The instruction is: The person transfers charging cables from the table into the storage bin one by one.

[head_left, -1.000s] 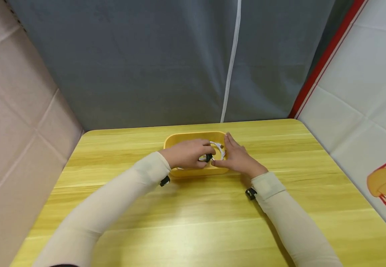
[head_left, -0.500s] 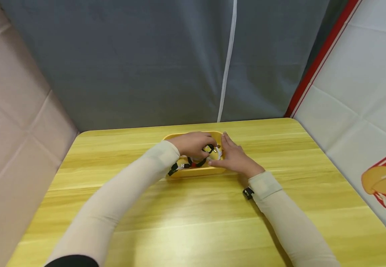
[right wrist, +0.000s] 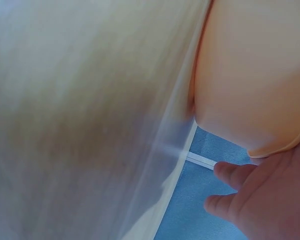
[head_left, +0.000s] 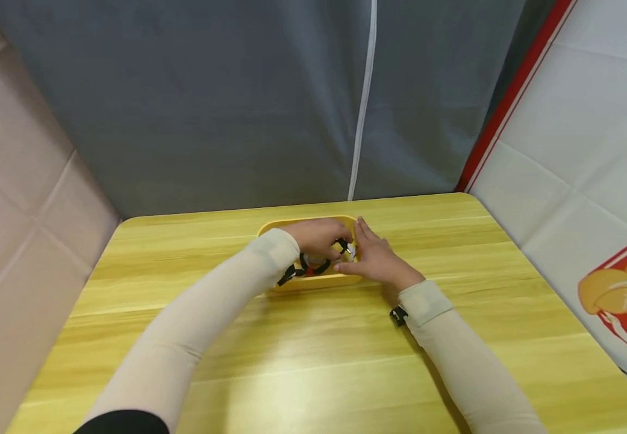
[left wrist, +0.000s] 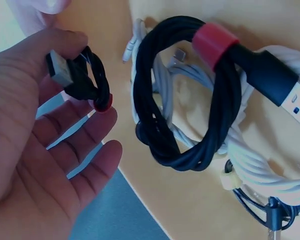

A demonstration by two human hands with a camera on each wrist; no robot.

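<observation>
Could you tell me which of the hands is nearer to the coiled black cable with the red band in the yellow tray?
Left. The left hand is over the yellow tray, beside the coiled black cable, pinching a smaller black cable. The right hand rests against the tray's right side, outside it.

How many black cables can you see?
2, maybe more hidden: a small black cable pinched in the left hand, and a coiled black cable in the yellow tray.

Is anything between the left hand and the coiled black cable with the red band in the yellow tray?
Nothing visible. The left hand already pinches a small black cable end, and the black coiled cable lies uncovered beside it on the white cables in the yellow tray.
</observation>
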